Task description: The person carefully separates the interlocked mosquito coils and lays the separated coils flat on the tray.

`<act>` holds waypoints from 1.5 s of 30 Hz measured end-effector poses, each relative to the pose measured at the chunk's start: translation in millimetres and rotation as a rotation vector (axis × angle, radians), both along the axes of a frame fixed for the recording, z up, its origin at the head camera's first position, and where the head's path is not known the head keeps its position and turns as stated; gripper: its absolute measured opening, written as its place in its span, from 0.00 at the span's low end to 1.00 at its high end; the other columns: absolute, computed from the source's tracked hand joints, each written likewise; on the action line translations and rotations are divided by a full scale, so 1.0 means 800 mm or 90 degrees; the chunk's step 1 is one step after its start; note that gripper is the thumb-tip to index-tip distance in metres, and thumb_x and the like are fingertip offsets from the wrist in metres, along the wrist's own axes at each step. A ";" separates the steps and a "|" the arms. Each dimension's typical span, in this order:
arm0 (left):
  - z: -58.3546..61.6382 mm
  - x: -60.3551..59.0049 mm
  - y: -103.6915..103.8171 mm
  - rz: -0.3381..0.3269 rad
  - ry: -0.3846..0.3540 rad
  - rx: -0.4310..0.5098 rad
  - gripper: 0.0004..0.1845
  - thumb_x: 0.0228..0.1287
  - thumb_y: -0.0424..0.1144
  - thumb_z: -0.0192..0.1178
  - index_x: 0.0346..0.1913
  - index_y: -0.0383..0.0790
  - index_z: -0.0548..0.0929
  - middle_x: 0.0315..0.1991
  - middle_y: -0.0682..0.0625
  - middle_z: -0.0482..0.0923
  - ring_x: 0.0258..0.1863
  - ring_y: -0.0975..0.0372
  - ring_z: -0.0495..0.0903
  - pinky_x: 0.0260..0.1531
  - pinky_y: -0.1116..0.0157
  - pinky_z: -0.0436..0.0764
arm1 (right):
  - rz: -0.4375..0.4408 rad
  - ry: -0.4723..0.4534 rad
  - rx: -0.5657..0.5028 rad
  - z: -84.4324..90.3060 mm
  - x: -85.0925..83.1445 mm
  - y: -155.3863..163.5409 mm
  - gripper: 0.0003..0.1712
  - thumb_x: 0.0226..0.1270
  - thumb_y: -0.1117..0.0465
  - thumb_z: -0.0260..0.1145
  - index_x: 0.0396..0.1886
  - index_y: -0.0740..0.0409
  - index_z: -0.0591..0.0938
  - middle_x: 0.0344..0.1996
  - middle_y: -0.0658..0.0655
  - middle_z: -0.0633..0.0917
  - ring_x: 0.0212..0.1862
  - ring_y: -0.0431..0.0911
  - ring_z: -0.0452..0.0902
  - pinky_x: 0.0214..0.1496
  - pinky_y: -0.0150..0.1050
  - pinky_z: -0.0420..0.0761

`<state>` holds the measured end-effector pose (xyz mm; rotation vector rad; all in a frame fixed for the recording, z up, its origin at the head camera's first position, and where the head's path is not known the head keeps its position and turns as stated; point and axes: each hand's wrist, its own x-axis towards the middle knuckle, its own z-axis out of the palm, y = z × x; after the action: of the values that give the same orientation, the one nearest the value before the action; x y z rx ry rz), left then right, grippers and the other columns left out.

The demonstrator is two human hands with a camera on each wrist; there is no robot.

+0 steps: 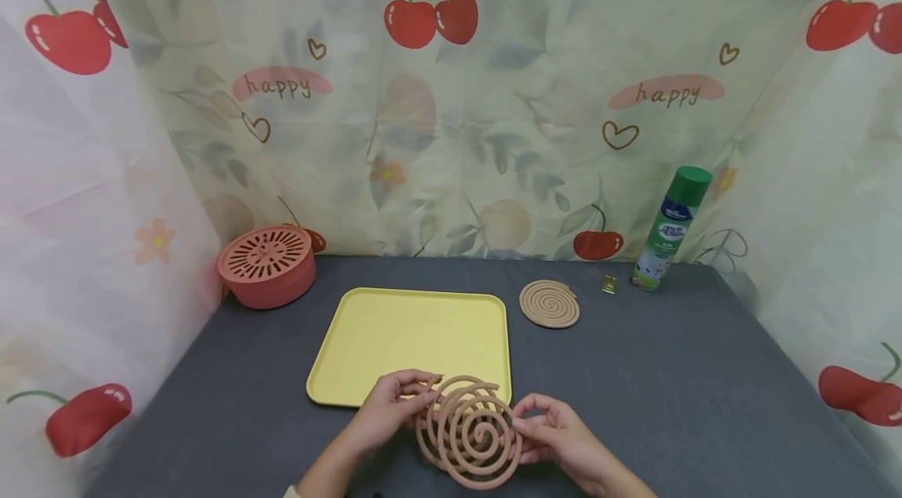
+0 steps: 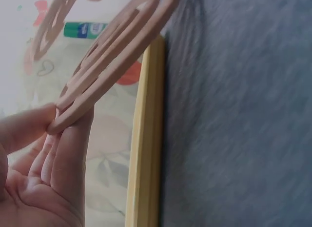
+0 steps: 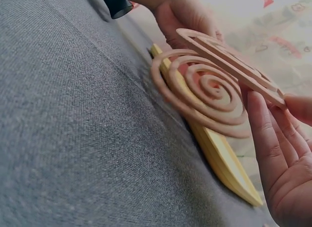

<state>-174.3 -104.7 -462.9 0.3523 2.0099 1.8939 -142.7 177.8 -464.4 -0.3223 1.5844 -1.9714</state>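
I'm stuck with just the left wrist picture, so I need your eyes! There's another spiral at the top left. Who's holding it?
Observer: The right hand pinches that spiral by its edge.
Operator: Cool! Are there any more?
Observer: Yes, a third one lies flat on the table.
Operator: I only see the edge of the yellow tray. What's on it?
Observer: In the head view, its middle is bare; the held spirals cover part of its near edge.

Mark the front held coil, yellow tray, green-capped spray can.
Front held coil (image 1: 482, 434): head view, centre of its spiral.
Yellow tray (image 1: 416, 337): head view, bare inner surface.
Green-capped spray can (image 1: 668, 234): head view, label on its body.
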 end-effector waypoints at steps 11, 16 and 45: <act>0.006 -0.020 -0.021 0.052 -0.032 0.023 0.24 0.67 0.36 0.54 0.61 0.26 0.68 0.43 0.43 0.84 0.31 0.64 0.85 0.33 0.62 0.84 | -0.009 -0.019 -0.020 -0.005 0.002 0.009 0.03 0.69 0.62 0.56 0.40 0.54 0.73 0.30 0.50 0.88 0.32 0.36 0.84 0.34 0.31 0.82; 0.011 -0.034 -0.026 0.061 -0.032 0.030 0.24 0.68 0.36 0.53 0.63 0.26 0.67 0.43 0.44 0.83 0.32 0.65 0.84 0.34 0.62 0.84 | -0.009 -0.022 -0.037 -0.006 0.002 0.013 0.03 0.69 0.63 0.55 0.40 0.54 0.73 0.31 0.50 0.88 0.32 0.36 0.84 0.35 0.30 0.82; 0.008 -0.145 -0.091 0.283 -0.108 0.005 0.24 0.67 0.34 0.53 0.63 0.27 0.66 0.32 0.54 0.83 0.22 0.69 0.81 0.26 0.73 0.80 | -0.045 -0.056 -0.015 -0.005 0.002 0.018 0.04 0.68 0.61 0.57 0.40 0.54 0.75 0.29 0.48 0.85 0.31 0.36 0.83 0.36 0.32 0.82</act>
<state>-290.0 -177.5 -456.5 -0.2717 2.0884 2.0978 -140.9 191.8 -468.8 -0.1873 1.5367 -2.0309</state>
